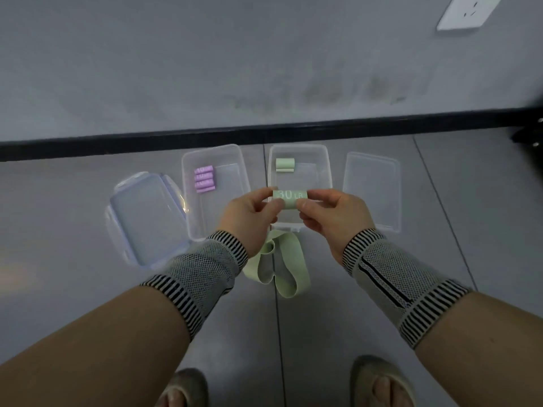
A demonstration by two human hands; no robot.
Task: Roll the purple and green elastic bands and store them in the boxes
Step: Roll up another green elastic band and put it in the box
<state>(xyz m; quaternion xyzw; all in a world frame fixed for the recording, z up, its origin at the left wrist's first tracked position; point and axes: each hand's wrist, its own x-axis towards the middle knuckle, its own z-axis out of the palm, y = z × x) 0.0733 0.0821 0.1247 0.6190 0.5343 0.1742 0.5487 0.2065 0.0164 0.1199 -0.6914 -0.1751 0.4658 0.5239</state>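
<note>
- Rolled green band (290, 198): held above the near end of the right box (325, 171); long axis runs left to right, "30 LB" print facing up.
- Left hand (249, 212): thumb and fingers pinch the roll's left end.
- Right hand (332, 214): thumb and fingers pinch its right end.
- Loose green bands (282, 268): lie on the floor (73, 201), below the hands.
- Left box (232, 163): holds purple rolls (204, 179), axes left to right.
</note>
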